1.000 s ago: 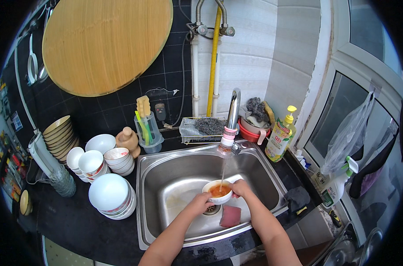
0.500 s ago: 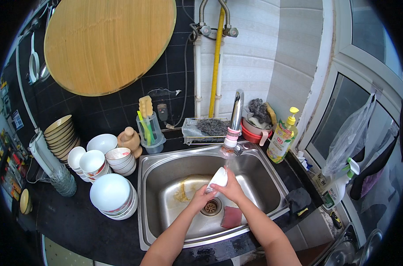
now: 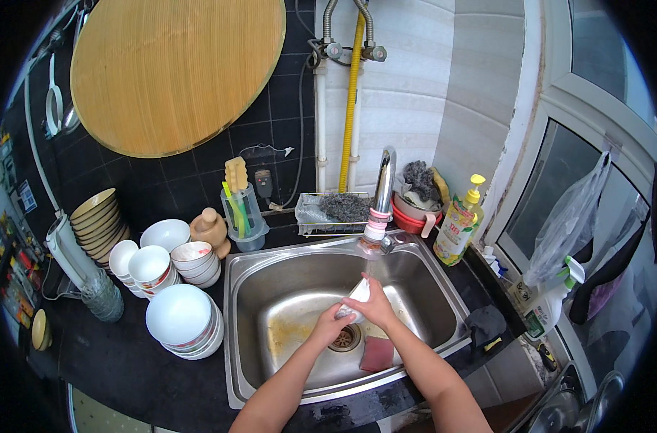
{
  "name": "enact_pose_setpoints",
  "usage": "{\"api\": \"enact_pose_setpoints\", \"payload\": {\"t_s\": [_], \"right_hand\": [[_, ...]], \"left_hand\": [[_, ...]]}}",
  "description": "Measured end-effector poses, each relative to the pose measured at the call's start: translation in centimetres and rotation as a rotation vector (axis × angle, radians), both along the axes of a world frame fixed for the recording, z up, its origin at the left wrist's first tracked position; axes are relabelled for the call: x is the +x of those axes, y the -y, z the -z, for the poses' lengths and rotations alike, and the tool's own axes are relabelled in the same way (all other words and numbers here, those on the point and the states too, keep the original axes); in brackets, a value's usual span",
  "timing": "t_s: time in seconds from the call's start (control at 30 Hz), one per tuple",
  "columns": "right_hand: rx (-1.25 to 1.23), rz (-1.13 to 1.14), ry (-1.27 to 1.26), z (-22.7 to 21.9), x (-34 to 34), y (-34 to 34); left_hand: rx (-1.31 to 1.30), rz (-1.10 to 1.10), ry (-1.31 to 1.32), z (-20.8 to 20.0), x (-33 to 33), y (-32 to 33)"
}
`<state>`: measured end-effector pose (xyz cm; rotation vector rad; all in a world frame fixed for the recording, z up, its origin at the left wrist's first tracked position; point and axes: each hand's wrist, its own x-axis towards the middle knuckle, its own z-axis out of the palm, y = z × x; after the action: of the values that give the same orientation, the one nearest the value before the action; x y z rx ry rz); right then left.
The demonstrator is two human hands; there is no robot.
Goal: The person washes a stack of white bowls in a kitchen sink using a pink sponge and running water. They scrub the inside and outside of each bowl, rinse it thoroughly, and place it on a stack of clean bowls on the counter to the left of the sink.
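Note:
A small white bowl (image 3: 358, 292) is tilted between my hands under the tap (image 3: 384, 186), above the steel sink (image 3: 233, 339). My left hand (image 3: 330, 326) grips its lower left edge, fingers closed. Wrapped round its right side is my right hand (image 3: 376, 306). My fingers cover much of the bowl. Below them sits the drain (image 3: 345, 336), and a reddish-pink scrubbing pad (image 3: 377, 354) lies on the sink floor to its right. Yellowish-brown liquid (image 3: 288, 333) spreads over the sink floor at the left.
Stacked white bowls (image 3: 178, 315) and tan bowls (image 3: 101, 220) stand on the black counter, left. Behind the sink are a utensil holder (image 3: 247, 216) and a wire rack (image 3: 334, 220). A soap bottle (image 3: 458, 224) and dark cloth (image 3: 486, 325) are at right.
The white bowl has turned in my hands and shows less of its surface. The yellowish-brown liquid has spread further left and down the sink floor.

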<state>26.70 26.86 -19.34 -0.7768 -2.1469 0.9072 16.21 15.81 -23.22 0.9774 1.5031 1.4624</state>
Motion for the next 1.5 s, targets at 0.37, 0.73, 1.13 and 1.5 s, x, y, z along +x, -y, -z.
{"api": "enact_pose_setpoints", "payload": {"t_s": [0.37, 0.73, 1.13, 1.5], "right_hand": [[-0.406, -0.133, -0.114, 0.9, -0.3, -1.3], [-1.175, -0.122, -0.203, 0.3, 1.3, -3.3], [-1.261, -0.282, -0.609, 1.6, 1.5, -3.6], [-1.069, -0.269, -0.419, 1.2, 0.9, -2.0]], "left_hand": [[-0.026, 0.029, 0.584, -0.9, -0.2, 0.0], [0.091, 0.229, 0.839, -3.0, -0.7, 1.0], [-0.106, -0.169, 0.281, 0.0, -0.2, -0.8], [0.140, -0.428, -0.853, 0.4, 1.2, -2.9]]}}
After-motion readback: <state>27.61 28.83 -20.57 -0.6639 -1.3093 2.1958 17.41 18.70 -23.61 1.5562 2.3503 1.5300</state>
